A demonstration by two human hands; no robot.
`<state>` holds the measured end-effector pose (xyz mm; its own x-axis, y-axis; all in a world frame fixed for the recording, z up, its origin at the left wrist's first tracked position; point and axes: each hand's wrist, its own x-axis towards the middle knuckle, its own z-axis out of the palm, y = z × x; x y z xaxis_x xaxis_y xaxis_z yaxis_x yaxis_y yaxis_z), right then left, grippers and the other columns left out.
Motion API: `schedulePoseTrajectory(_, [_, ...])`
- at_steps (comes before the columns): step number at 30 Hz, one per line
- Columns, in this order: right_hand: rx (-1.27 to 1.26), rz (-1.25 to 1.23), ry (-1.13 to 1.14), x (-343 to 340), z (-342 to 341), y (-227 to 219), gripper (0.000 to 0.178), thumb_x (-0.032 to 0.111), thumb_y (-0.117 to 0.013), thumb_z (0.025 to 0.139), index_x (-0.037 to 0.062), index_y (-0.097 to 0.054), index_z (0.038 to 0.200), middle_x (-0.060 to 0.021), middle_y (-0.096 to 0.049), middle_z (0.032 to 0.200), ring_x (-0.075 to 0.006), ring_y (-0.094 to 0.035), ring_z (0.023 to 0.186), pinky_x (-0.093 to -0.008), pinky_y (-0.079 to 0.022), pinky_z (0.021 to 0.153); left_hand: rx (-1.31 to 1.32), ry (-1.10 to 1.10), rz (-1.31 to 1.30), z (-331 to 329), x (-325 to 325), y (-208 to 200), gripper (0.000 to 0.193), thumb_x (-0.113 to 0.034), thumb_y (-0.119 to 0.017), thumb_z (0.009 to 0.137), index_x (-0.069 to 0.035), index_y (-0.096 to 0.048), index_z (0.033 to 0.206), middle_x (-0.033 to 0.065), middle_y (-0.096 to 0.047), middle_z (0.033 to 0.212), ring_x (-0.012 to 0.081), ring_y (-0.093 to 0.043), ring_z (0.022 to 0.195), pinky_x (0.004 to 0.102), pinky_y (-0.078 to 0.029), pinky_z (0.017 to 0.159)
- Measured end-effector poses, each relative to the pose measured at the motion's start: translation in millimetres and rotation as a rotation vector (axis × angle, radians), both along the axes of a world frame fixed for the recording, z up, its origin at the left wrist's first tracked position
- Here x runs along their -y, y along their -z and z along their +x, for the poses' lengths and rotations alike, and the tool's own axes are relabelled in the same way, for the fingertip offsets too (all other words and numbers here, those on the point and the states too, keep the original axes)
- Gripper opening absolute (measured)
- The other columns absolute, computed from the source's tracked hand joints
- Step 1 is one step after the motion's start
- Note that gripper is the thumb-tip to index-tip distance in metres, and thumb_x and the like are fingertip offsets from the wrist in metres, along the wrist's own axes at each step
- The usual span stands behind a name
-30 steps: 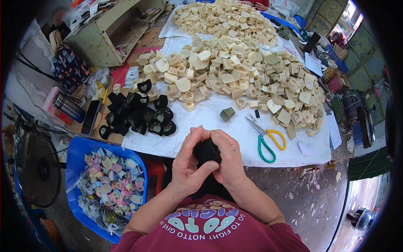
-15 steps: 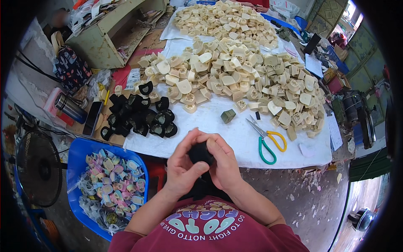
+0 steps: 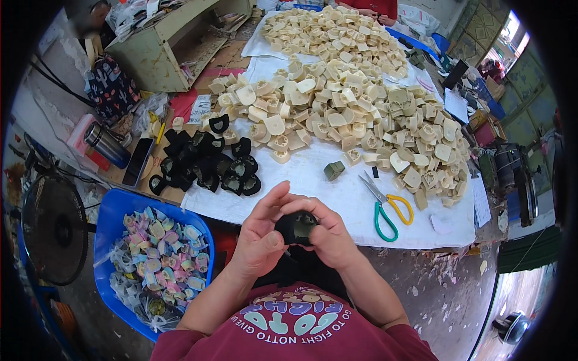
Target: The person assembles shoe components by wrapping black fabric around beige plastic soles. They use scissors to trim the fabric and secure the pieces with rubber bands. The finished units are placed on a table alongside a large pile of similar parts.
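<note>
Both hands are closed on a small black rounded piece [image 3: 292,227] in front of my chest. A dull green hollow shows on the side facing me. My left hand [image 3: 260,237] has its thumb pressed on the piece's left edge, its fingers behind. My right hand [image 3: 332,236] grips the right side, thumb at the lower edge and fingers curled over the top. Beyond my left hand lies a heap of similar black pieces [image 3: 208,159], several showing greenish insides. An olive-green block [image 3: 333,171] rests alone on the white cloth. Scissors [image 3: 385,207] with green and yellow handles lie to its right.
Large piles of cream moulded pieces [image 3: 337,108] cover the white cloth [image 3: 271,180]. A blue tub [image 3: 102,240] of pastel pieces stands lower left, beside a fan [image 3: 54,228]. A flask [image 3: 107,144] and phone [image 3: 138,161] lie left. Another person's hands [image 3: 376,15] show at the far end.
The black piece has been turned in my hands, so its greenish hollow now faces me. My left fingers have lifted and loosened slightly. The whole view has shifted a little.
</note>
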<state>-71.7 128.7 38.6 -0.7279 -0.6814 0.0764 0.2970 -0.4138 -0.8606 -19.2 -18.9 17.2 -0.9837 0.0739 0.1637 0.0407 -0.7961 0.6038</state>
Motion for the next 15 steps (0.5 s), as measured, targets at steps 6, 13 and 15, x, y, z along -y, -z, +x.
schedulePoseTrajectory(6, [-0.255,0.278,0.174,-3,-10,14,0.023,0.024,-0.063,0.088,0.003,-0.069,0.093,-0.0072,-0.058,0.118,-0.0143,-0.059,0.087,-0.0259,-0.047,0.074,0.029,0.128,-0.102,0,3,-1,0.064,-0.014,-0.067,0.086,-0.004,-0.037,0.141,0.0119,-0.055,0.123,0.0172,-0.061,0.096,0.0312,-0.057,0.072])
schedulePoseTrajectory(13, [-1.108,0.675,0.389,5,4,-6,0.039,0.002,-0.07,0.071,0.0039,-0.063,0.109,-0.0164,-0.06,0.115,-0.0317,-0.06,0.102,-0.0356,-0.05,0.087,0.285,-0.152,-0.436,-1,3,1,0.038,-0.012,-0.07,0.085,-0.002,-0.058,0.12,0.001,-0.063,0.092,0.0047,-0.058,0.078,0.019,-0.048,0.062])
schedulePoseTrajectory(15, [-1.022,0.639,0.475,6,7,4,0.038,0.002,-0.071,0.071,0.0039,-0.064,0.108,-0.0171,-0.06,0.112,-0.0318,-0.062,0.098,-0.0338,-0.05,0.086,0.25,-0.244,-0.662,2,-3,3,0.04,-0.006,-0.068,0.085,0.001,-0.056,0.121,0.0079,-0.061,0.11,0.0085,-0.06,0.09,0.0217,-0.05,0.074])
